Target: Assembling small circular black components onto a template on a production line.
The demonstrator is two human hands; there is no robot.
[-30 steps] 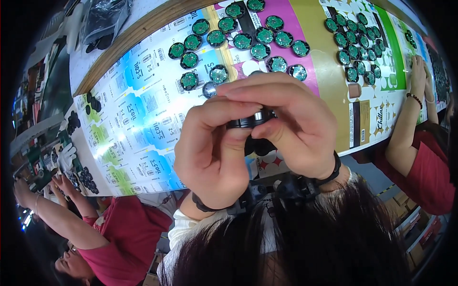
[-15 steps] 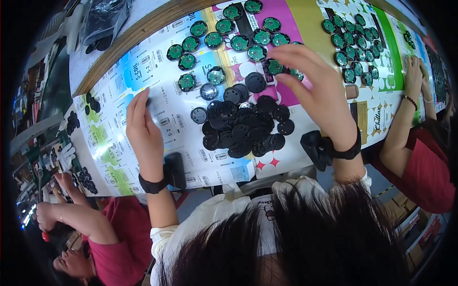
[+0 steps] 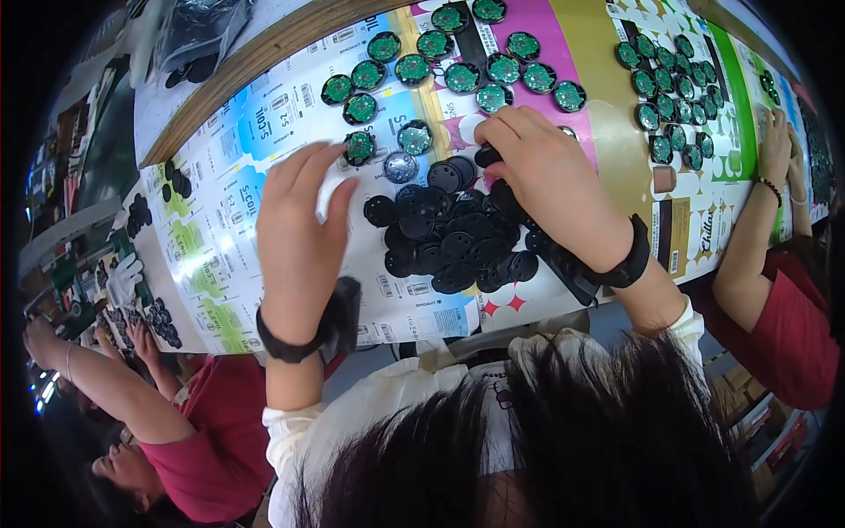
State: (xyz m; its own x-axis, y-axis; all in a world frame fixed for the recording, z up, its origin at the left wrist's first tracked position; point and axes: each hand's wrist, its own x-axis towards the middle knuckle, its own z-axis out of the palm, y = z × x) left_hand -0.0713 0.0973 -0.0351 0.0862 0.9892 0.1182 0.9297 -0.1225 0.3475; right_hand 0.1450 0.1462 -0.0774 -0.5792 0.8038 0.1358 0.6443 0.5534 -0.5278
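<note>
My right hand is curled at the upper right of a heap of round black discs. Its thumb and fingers pinch a black disc, mostly covered by the fingers. My left hand has its thumb and fingers apart, with nothing visible between them. Its fingertips reach close to a black disc with a green circuit board; whether they touch it I cannot tell. Beside that lies a clear-faced disc, and above it another green-board disc.
Several green-board discs spread across the far side of the printed sheets. A second group lies to the right, near a co-worker's hands. A wooden strip borders the far edge. Another person's arm shows at lower left.
My left hand has moved right, toward the green-board discs, and its thumb has spread. My right hand has come down and left from the green-board discs onto a black disc. The view has shifted slightly.
</note>
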